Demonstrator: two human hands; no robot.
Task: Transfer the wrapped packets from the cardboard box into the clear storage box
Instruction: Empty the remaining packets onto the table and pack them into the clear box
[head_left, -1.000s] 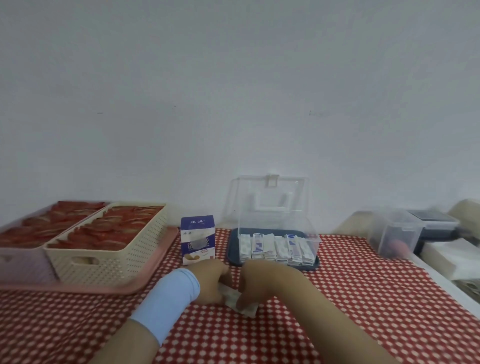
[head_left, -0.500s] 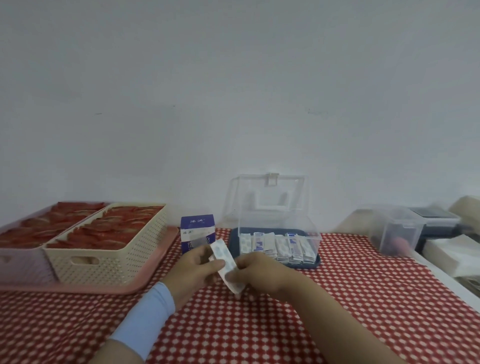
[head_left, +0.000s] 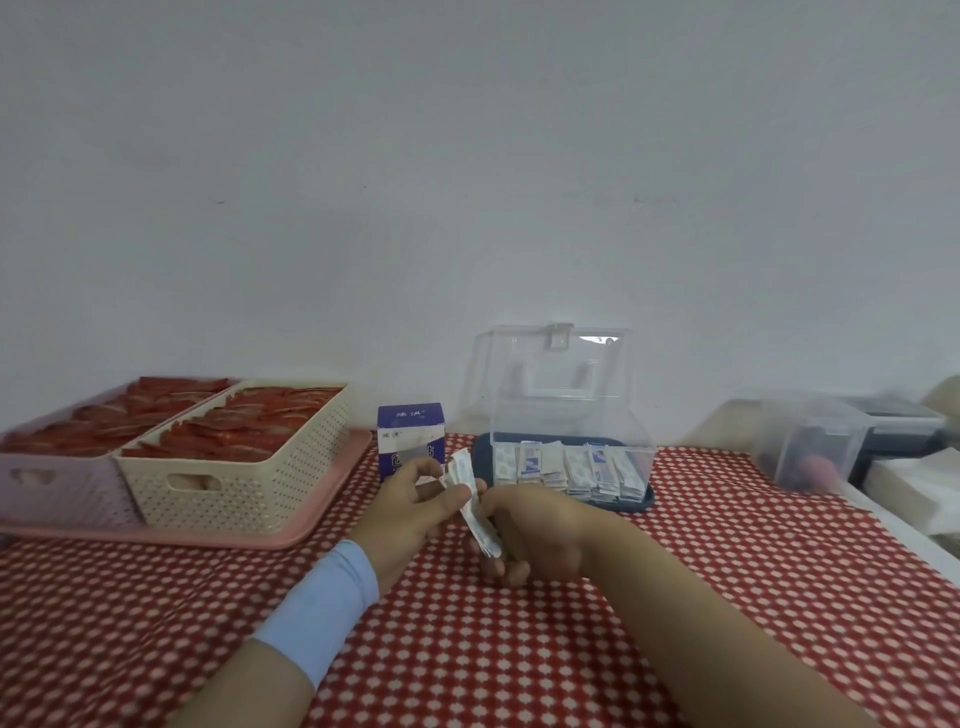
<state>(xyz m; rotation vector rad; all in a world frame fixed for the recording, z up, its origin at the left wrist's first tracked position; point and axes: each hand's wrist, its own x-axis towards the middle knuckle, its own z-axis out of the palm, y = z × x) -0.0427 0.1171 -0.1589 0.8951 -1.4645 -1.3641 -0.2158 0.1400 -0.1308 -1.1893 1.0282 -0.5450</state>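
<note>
the left hand (head_left: 410, 508) and right hand (head_left: 540, 535) both pinch a small stack of wrapped packets (head_left: 464, 475) above the counter (head_left: 519, 649), likely squaring them to slot in upright. the lid-up clear storage box (head_left: 571, 415) stands near the back edge, beside the cardboard box (head_left: 410, 422).

Person's left hand (head_left: 410, 512) had a wide pale-blue fabric band (head_left: 322, 613) snug round the wrist, kinda like a sweatband, plain and smooth all over. The right hand (head_left: 540, 535) and its forearm were just bare, same with the left forearm behind the band.
</note>
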